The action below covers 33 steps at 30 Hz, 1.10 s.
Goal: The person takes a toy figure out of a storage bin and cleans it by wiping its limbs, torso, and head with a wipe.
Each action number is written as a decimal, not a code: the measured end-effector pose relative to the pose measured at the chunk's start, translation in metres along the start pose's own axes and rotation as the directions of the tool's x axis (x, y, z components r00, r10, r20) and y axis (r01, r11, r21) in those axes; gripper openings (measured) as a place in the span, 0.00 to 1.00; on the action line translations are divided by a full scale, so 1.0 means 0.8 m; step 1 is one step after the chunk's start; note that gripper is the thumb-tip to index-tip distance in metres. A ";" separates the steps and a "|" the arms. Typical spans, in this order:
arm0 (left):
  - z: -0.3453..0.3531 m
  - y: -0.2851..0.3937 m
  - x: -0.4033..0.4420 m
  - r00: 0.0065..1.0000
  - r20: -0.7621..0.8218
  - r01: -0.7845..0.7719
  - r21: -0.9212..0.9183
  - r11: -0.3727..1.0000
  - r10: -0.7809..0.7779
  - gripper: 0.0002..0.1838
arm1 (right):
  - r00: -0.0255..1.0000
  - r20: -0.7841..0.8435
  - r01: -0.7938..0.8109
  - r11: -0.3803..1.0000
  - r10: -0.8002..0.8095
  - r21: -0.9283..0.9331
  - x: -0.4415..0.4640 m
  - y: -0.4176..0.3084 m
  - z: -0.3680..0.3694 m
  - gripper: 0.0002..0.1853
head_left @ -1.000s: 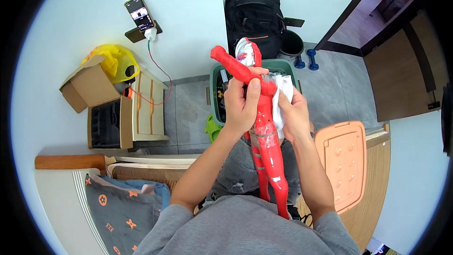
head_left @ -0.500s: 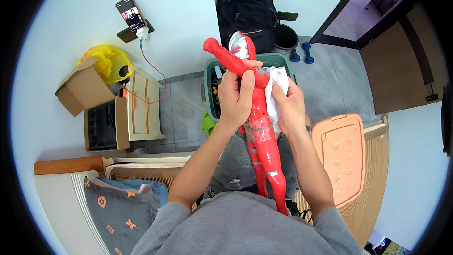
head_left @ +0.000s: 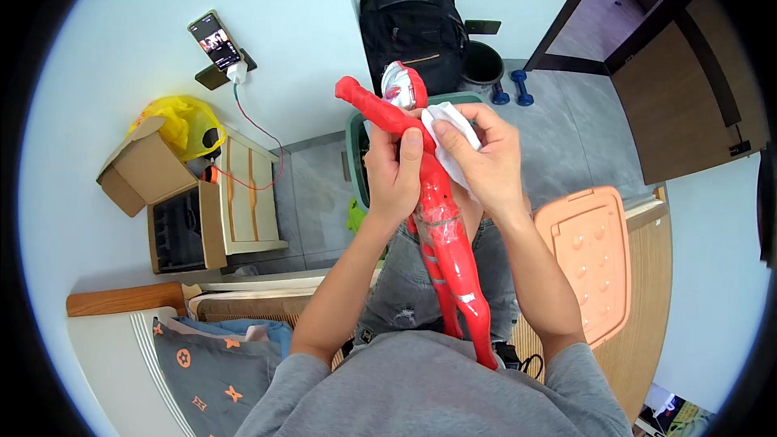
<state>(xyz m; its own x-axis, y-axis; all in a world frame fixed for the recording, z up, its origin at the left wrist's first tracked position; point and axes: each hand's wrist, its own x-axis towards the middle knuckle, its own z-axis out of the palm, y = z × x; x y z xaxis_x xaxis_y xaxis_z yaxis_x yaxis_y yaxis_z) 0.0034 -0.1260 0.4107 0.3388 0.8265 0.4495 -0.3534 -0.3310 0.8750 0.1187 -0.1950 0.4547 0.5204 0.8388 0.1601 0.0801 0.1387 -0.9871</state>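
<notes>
A long red figure (head_left: 460,263) with a silver and red head lies tilted over my lap, clear film and tape round its waist and legs. My left hand (head_left: 394,170) grips it at the upper chest, thumb on the front, below the raised red arm. Pinched in my right hand (head_left: 490,158) is a white cloth (head_left: 449,120), which lies against the figure's shoulder and covers part of its chest. The figure's other arm is hidden.
Behind the figure stands a green bin (head_left: 354,142), with a black backpack (head_left: 411,28) beyond. An orange lid (head_left: 587,267) lies at right. Blue dumbbells (head_left: 522,89) rest on the floor. At left are an open carton (head_left: 212,226), drawers (head_left: 243,186) and a charging phone (head_left: 214,40).
My right hand has moved up with the white cloth, from the figure's side onto its shoulder and upper chest. My left hand keeps its hold. The whole view has shifted slightly.
</notes>
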 end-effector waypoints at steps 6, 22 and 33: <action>-0.002 0.002 0.002 0.995 0.100 0.029 -0.034 0.999 -0.026 0.14 | 0.995 -0.047 0.082 0.995 -0.085 -0.049 0.002 0.007 0.000 0.09; 0.003 -0.005 0.006 0.999 0.009 -0.037 -0.074 0.997 0.037 0.14 | 0.971 -0.098 0.204 0.969 -0.219 -0.142 -0.035 0.012 -0.003 0.09; 0.001 -0.001 0.005 0.999 0.042 0.028 0.020 0.999 -0.029 0.13 | 0.991 -0.110 0.082 0.997 -0.080 0.005 -0.044 0.036 0.003 0.09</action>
<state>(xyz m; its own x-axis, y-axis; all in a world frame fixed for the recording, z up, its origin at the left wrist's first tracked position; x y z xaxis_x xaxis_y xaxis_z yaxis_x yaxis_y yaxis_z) 0.0056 -0.1226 0.4116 0.3855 0.8156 0.4315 -0.3265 -0.3168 0.8905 0.1004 -0.2189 0.4207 0.6030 0.7616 0.2375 0.1180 0.2093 -0.9707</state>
